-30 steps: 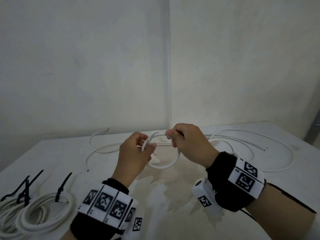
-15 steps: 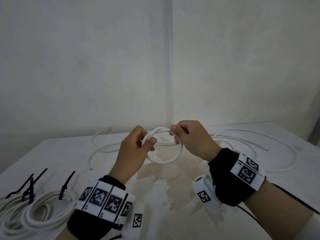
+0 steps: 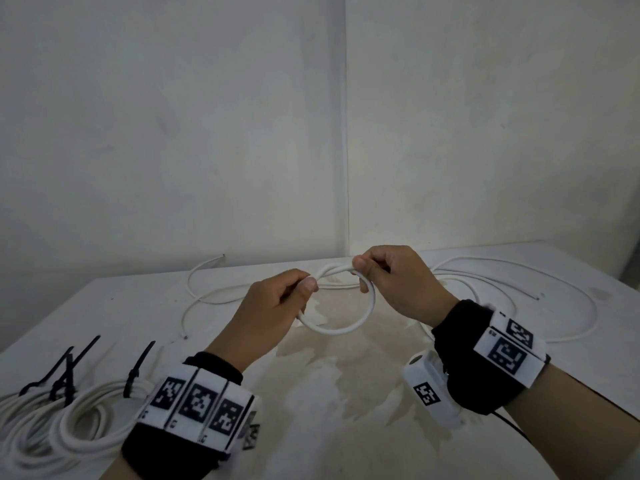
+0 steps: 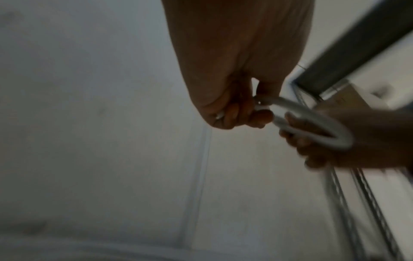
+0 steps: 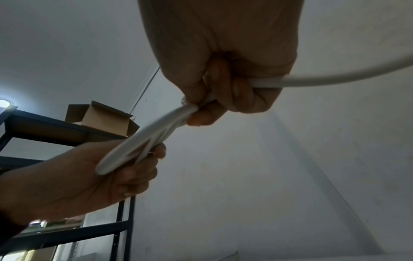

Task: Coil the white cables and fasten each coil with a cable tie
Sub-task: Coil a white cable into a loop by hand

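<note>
A small loop of white cable (image 3: 341,329) hangs in the air above the table (image 3: 346,427), between both hands. My left hand (image 3: 306,284) grips the loop's left side with curled fingers. My right hand (image 3: 360,271) pinches the loop's top, where two turns overlap (image 5: 156,134). The rest of this cable (image 3: 568,327) trails in wide curves over the table to the right. The left wrist view shows the loop (image 4: 312,123) blurred between the two hands. At the near left lie finished white coils (image 3: 79,427) with black cable ties (image 3: 136,374) on them.
Another loose white cable (image 3: 204,299) lies on the table at the back left. The table stands in a corner of two pale walls (image 3: 346,133). The right wrist view shows a dark metal shelf (image 5: 55,130) with a cardboard box (image 5: 98,116) on it.
Both hands have lifted the loop slightly and drawn it a little wider. The right hand has shifted along the top of the loop, laying another turn onto it.
</note>
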